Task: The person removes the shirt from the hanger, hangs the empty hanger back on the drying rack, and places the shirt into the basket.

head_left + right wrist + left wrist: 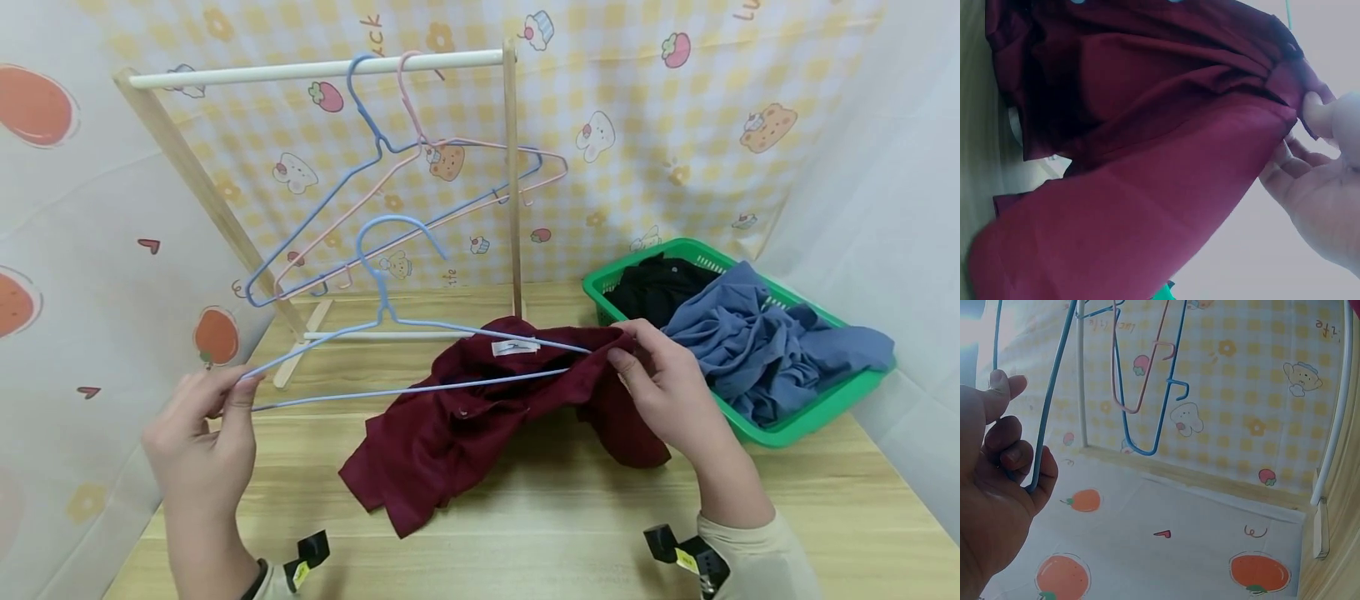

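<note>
My left hand grips the left end of a light blue clothes hanger, whose hook points up. The hanger's right end reaches inside a dark red shirt near its white neck label. At the shirt's upper right edge, my right hand pinches the cloth between thumb and fingers. Below, the shirt hangs in loose folds over the table. In the left wrist view the fingers curl round the hanger's end. The right wrist view shows the red cloth bunched at the thumb; the hanger's tip is hidden there.
Behind, a wooden rack with a white rail carries a blue hanger and a pink hanger. A green basket at the right holds black clothing and blue clothing. All stand on a wood-grain table.
</note>
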`<act>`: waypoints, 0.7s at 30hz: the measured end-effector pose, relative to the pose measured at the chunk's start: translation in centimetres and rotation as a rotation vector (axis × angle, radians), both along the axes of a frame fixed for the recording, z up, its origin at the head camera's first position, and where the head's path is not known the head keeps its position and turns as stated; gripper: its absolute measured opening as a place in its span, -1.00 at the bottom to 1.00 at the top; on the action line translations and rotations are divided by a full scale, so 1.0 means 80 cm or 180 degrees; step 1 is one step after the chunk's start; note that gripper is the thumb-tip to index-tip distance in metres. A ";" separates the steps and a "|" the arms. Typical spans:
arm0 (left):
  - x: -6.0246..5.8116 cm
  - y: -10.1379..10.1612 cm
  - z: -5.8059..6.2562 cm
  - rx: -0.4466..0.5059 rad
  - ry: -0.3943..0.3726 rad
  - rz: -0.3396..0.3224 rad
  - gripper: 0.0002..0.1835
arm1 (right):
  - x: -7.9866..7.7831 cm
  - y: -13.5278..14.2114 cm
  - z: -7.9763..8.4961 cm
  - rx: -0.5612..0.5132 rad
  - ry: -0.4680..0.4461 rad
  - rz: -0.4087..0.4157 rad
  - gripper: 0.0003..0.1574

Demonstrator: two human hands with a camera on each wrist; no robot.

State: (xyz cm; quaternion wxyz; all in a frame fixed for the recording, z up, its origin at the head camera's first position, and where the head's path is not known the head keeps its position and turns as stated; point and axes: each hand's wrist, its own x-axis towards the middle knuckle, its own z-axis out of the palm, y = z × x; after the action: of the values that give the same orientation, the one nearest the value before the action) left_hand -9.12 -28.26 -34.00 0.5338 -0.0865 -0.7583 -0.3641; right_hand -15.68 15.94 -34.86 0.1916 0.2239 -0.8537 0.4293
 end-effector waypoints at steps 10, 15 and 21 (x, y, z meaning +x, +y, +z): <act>0.009 -0.007 0.005 0.0459 0.0037 0.0123 -0.83 | 0.002 0.009 0.002 -0.0021 -0.0232 -0.0090 -0.72; 0.014 -0.008 0.010 0.0510 0.0116 0.0262 -0.78 | 0.001 0.006 0.008 0.0324 -0.0429 0.0144 -0.66; 0.017 -0.004 0.015 0.0545 0.0193 0.0341 -0.77 | -0.002 -0.001 0.018 0.0739 -0.0724 0.0693 -0.59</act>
State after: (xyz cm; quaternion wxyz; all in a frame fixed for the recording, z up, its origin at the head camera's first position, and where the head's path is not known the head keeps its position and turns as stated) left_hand -7.78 -28.57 -32.78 0.5806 -0.0108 -0.7114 -0.3957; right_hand -15.86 15.85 -33.39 0.0192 0.2855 -0.8844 0.3687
